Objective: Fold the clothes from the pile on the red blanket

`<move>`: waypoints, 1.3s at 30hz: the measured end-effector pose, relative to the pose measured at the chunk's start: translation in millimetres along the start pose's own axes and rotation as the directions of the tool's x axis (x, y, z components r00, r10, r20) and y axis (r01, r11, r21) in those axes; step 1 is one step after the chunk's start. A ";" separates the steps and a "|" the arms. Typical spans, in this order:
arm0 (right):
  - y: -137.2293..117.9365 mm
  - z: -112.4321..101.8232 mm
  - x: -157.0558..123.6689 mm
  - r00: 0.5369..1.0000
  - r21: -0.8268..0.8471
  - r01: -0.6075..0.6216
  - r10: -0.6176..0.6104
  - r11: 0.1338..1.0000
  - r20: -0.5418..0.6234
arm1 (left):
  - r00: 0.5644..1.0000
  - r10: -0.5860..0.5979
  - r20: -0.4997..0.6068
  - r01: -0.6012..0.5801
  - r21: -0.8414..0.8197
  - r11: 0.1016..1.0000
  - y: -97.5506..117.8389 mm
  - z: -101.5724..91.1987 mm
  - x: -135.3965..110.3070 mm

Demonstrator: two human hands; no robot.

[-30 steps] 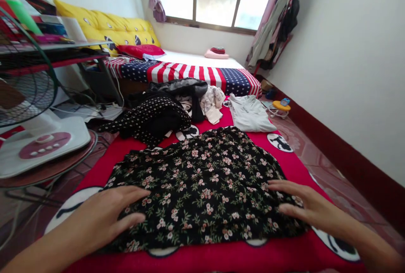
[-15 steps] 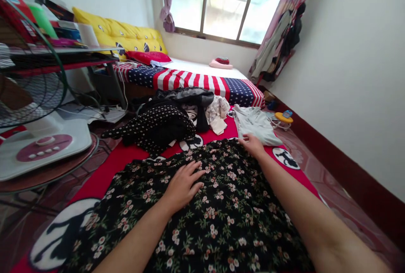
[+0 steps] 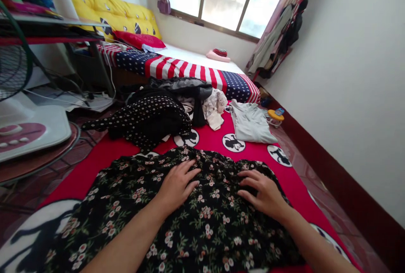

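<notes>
A black garment with a pink-flower print (image 3: 205, 214) lies spread across the red blanket (image 3: 211, 140), its cut partly hidden by my arms. My left hand (image 3: 179, 184) rests on its upper middle with fingers stretched out and apart. To the right, my right hand (image 3: 261, 193) lies on the same cloth, fingers spread and slightly bent. Neither hand grips anything. Beyond the garment is a pale grey shirt (image 3: 252, 123). Left of the shirt sits a heap of clothes with a black dotted garment (image 3: 152, 114) and a white patterned piece (image 3: 215, 108).
A fan with a white base (image 3: 38, 125) stands on a round stool (image 3: 71, 142) at left, near a cluttered desk (image 3: 60, 20). A bed with a striped, starred cover (image 3: 186, 68) is at the back. By the right wall stands a small yellow stool (image 3: 276, 115).
My right hand has come back toward me from the garment's far edge, and that edge now lies nearer on the right. My left hand stays on the cloth. The view has shifted slightly.
</notes>
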State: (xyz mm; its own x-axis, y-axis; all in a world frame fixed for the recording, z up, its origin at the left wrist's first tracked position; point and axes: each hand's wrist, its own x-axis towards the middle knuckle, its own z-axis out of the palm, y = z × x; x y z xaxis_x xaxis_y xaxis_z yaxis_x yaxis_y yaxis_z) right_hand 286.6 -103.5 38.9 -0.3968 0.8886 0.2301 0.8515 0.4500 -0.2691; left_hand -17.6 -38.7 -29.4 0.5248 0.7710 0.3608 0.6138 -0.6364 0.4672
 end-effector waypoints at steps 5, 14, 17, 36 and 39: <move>0.9 -10.0 5.7 0.953 0.078 -0.214 0.226 0.974 -0.202 | 0.994 0.002 -0.113 -0.019 -0.145 0.989 4.6 -6.2 -1.2; -3.1 16.1 61.4 0.951 0.079 -0.307 0.308 0.948 0.002 | 0.989 0.007 -0.148 -0.035 -0.183 0.982 6.7 -10.9 -3.4; -10.2 19.5 68.3 0.965 0.017 -0.261 0.261 0.965 0.010 | 0.988 0.001 -0.153 -0.029 -0.180 0.983 6.4 -11.3 -3.5; -7.3 -4.8 43.2 0.854 0.658 -0.320 0.508 0.682 -0.112 | 0.926 -0.105 -0.362 0.132 0.049 0.990 6.4 -19.5 1.3; 5.2 6.7 45.0 0.743 0.678 -0.251 0.587 0.690 -0.321 | 0.896 -0.132 -0.423 0.193 0.103 0.976 3.9 -22.0 2.4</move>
State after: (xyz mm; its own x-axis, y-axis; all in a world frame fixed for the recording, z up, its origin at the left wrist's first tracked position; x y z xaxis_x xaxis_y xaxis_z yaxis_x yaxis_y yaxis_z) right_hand 270.9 -60.5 41.6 0.3146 0.8958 0.3138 0.4553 0.1477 -0.8780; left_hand -27.0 -38.8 -9.0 0.1395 0.7853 0.6032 0.7609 -0.4749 0.4422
